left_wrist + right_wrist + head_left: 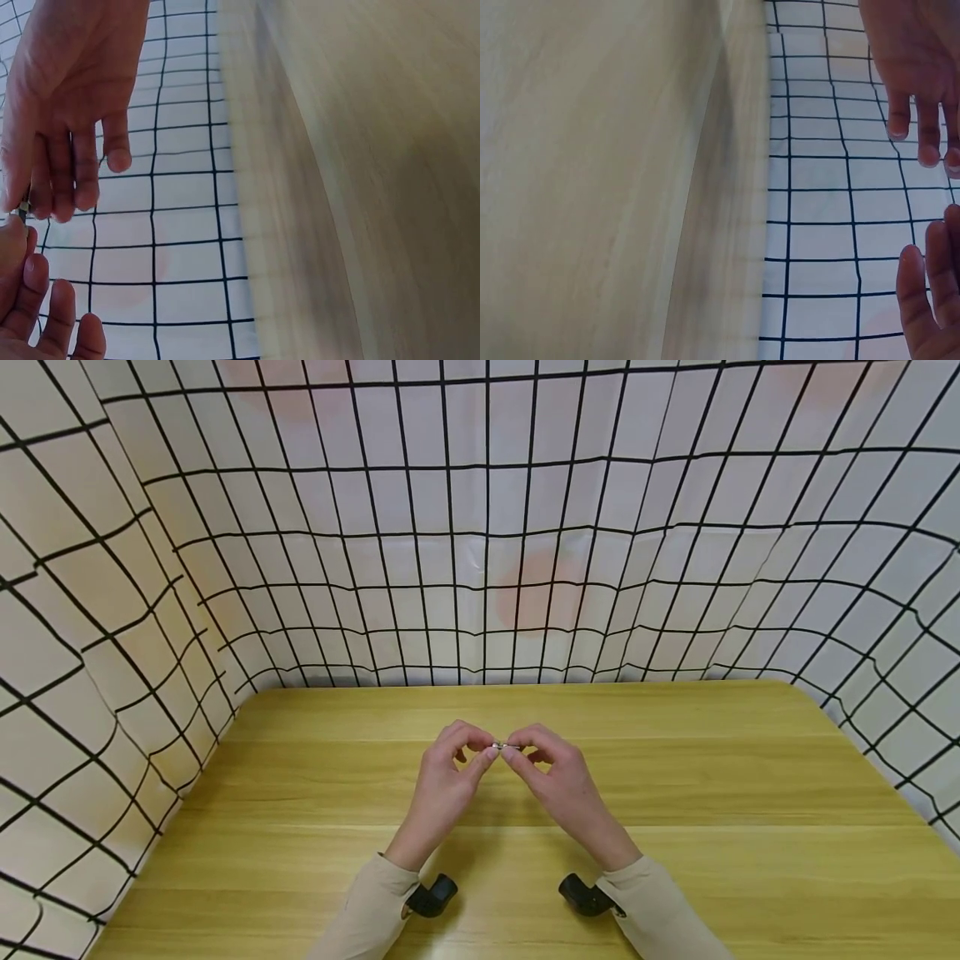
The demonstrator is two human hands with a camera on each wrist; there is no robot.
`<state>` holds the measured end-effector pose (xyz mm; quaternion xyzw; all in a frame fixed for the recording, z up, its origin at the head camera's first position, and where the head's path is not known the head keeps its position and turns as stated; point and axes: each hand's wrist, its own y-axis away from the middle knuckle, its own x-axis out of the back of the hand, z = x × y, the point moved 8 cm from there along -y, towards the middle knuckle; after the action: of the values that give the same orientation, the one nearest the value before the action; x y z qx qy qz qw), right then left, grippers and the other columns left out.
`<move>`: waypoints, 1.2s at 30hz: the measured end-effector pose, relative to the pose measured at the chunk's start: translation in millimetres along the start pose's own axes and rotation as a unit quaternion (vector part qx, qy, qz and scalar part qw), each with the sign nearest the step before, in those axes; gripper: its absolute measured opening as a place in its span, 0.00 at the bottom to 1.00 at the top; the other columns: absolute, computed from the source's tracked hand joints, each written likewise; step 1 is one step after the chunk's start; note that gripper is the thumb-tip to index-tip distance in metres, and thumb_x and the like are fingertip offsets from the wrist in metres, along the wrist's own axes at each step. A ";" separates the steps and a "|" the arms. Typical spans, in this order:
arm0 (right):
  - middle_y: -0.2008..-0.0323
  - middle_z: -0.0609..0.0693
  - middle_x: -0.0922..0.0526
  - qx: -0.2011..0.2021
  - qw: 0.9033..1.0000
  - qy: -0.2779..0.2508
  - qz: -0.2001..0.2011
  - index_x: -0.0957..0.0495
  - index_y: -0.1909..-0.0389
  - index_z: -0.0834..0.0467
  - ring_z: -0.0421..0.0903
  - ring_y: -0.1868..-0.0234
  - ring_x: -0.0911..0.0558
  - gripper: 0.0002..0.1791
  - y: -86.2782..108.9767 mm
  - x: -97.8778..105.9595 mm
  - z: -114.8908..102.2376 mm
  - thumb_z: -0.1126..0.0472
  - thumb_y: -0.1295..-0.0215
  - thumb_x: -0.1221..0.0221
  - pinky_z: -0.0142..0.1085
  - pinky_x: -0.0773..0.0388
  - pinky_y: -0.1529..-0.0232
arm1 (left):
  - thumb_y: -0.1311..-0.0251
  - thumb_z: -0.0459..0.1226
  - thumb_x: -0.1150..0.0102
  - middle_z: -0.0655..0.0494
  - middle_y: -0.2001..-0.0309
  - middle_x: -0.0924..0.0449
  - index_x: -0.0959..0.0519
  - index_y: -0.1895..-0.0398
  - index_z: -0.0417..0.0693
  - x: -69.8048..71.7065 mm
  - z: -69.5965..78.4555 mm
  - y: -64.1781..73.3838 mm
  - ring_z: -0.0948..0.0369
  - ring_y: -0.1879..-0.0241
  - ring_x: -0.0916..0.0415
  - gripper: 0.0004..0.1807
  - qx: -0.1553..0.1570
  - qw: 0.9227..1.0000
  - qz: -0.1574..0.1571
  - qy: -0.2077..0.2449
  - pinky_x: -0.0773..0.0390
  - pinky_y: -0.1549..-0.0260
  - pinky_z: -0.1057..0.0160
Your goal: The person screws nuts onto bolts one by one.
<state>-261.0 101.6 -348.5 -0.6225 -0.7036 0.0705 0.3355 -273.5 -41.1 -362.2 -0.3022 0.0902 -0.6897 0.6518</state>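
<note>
Over the middle of the table, my left hand (pixel 448 777) and right hand (pixel 558 777) meet fingertip to fingertip. Between them is a small metal piece (pixel 498 746), silvery with a thin dark part toward the right. The left thumb and forefinger pinch its left end, and the right thumb and forefinger pinch its right end. In the left wrist view the small metal piece (pixel 24 208) shows at the left edge, mostly covered by fingertips. The other fingers of both hands extend loosely. The right wrist view shows parts of both hands at its right edge, with the pinch out of frame.
A wooden table (pixel 300 827) with light plank seams lies under the hands. White sheeting with a black grid (pixel 465 552) rises behind it and at both sides. A black curved fitting sticks out at the left cuff (pixel 433 896) and another at the right cuff (pixel 585 895).
</note>
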 end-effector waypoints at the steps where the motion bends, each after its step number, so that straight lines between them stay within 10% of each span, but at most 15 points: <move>1: 0.62 0.44 0.20 -0.006 1.000 0.003 -0.003 0.19 0.61 0.54 0.42 0.58 0.23 0.02 0.0 -1.1 6.5 0.64 0.32 0.39 0.42 0.25 0.57 | 0.37 0.34 0.36 0.64 0.65 0.24 0.17 0.64 0.47 0.0 0.2 0.1 0.62 0.60 0.29 0.01 -0.001 1.000 0.001 -0.002 0.32 0.61 0.51; 5: 0.59 0.42 0.19 -0.019 0.999 0.020 -0.017 0.19 0.55 0.52 0.43 0.56 0.22 0.08 -0.3 -5.3 27.1 0.60 0.34 0.36 0.40 0.24 0.57 | 0.36 0.36 0.36 0.64 0.65 0.23 0.18 0.64 0.45 0.3 -0.1 -0.2 0.62 0.59 0.29 0.03 -0.004 1.000 0.003 -0.011 0.32 0.62 0.52; 17: 0.60 0.52 0.19 0.088 0.996 0.027 -0.005 0.22 0.58 0.63 0.47 0.60 0.22 0.12 -1.8 4.7 -18.3 0.77 0.41 0.36 0.44 0.23 0.62 | 0.36 0.37 0.37 0.64 0.65 0.23 0.17 0.64 0.45 -1.4 0.1 0.6 0.62 0.59 0.29 0.04 -0.005 1.000 0.001 -0.004 0.32 0.62 0.50; 36: 0.62 0.38 0.20 0.046 0.998 0.031 -0.013 0.19 0.59 0.48 0.40 0.60 0.22 0.04 -0.5 -1.1 25.9 0.60 0.31 0.39 0.39 0.24 0.60 | 0.36 0.36 0.36 0.65 0.65 0.24 0.17 0.64 0.46 -3.4 -1.8 0.6 0.63 0.60 0.29 0.03 0.008 1.000 -0.001 -0.004 0.32 0.61 0.53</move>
<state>-275.9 108.7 -368.5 -0.5995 -0.6967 0.0791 0.3860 -274.1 -38.5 -364.9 -0.2998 0.0817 -0.6898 0.6539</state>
